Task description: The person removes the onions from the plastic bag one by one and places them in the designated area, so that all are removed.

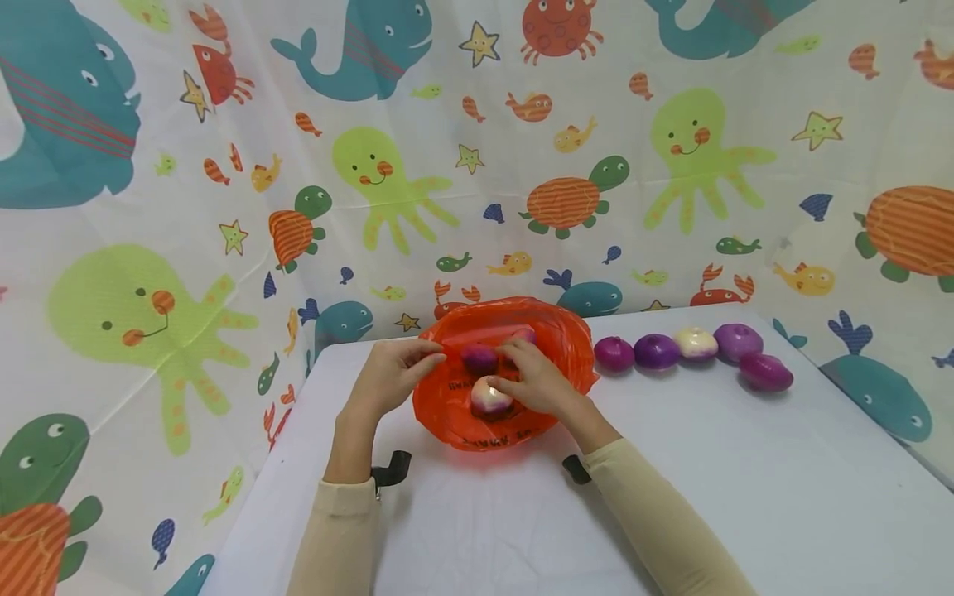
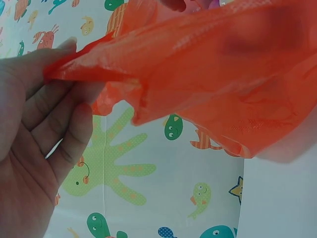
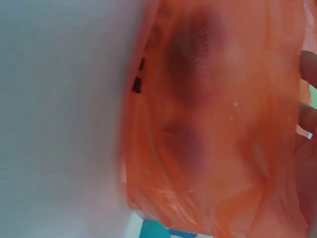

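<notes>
Pinching left rim of red bag [image 1: 578, 341]: left hand [image 1: 393, 374]. Right hand [image 1: 540, 381] bent-fingered, hold unclear; far onion [image 1: 525, 334] partly hidden.

Left forearm [image 1: 339, 521] and right forearm [image 1: 656, 505] (both sleeved short of the wrist [image 1: 356, 430]) reach forward; the left hand [image 1: 391, 377] pinches, thumb against fingers [image 2: 69, 129], while the right hand [image 1: 538, 377] spreads its thumb [image 1: 503, 385] apart.
</notes>
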Action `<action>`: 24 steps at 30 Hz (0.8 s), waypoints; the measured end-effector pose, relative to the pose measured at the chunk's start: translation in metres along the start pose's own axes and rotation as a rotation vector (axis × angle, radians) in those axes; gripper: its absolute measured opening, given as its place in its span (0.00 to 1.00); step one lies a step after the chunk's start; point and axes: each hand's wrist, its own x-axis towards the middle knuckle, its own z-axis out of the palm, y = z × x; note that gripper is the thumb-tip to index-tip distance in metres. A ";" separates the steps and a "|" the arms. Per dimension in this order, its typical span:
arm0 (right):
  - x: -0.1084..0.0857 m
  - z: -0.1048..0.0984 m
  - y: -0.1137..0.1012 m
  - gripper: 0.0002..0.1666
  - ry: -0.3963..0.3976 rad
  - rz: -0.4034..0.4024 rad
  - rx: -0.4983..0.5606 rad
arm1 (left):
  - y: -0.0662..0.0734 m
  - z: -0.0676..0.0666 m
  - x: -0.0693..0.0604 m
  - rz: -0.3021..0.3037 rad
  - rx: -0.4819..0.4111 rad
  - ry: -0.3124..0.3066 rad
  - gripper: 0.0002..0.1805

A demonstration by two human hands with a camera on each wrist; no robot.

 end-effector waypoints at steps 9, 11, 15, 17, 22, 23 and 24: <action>-0.002 0.011 0.006 0.46 -0.134 0.020 -0.053 | 0.001 0.000 0.000 -0.003 0.012 0.000 0.10; -0.002 0.013 0.007 0.47 -0.157 0.026 -0.061 | 0.000 0.001 0.000 -0.003 0.013 -0.001 0.10; -0.003 0.016 0.007 0.47 -0.198 0.026 -0.043 | 0.000 0.002 0.001 -0.010 0.013 0.000 0.10; -0.004 0.017 0.007 0.46 -0.216 0.026 -0.031 | 0.000 0.002 0.001 -0.016 0.009 0.002 0.10; -0.006 0.019 0.006 0.43 -0.251 0.036 -0.055 | 0.000 0.001 0.001 -0.014 0.008 0.004 0.10; -0.006 0.020 0.006 0.41 -0.253 0.032 -0.065 | 0.000 0.001 0.001 -0.012 0.009 0.004 0.10; -0.006 0.020 0.005 0.40 -0.251 0.024 -0.072 | 0.000 0.001 0.001 -0.011 0.010 0.004 0.10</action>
